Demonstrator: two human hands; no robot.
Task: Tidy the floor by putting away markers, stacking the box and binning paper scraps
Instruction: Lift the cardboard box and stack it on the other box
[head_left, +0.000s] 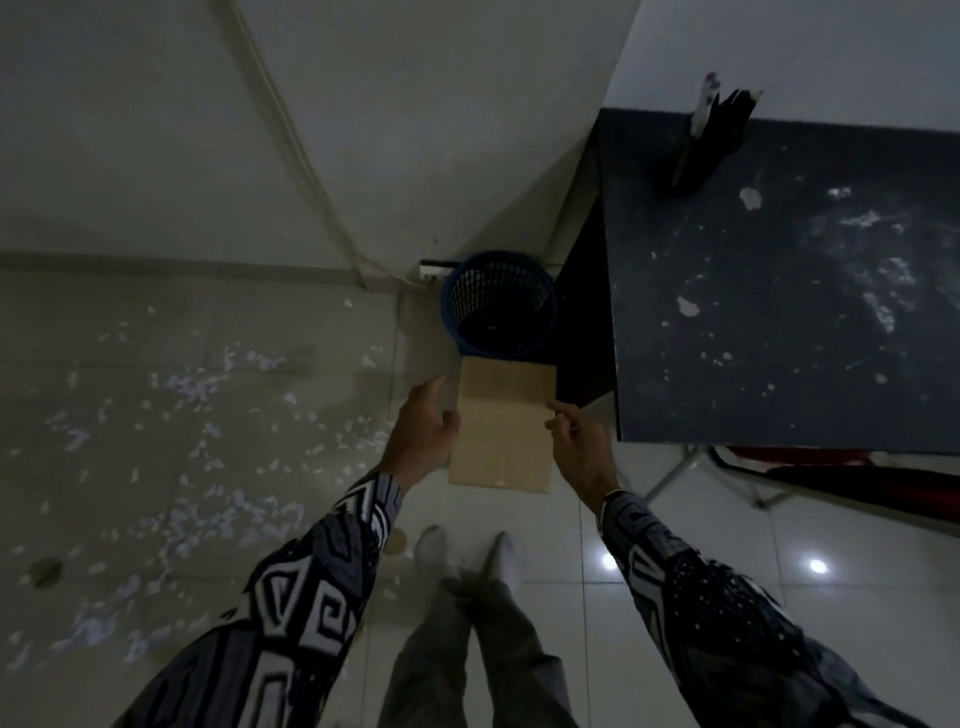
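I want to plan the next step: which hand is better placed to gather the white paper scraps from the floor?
Probably the left hand: the white paper scraps lie scattered on its side. The right hand is toward the dark table.
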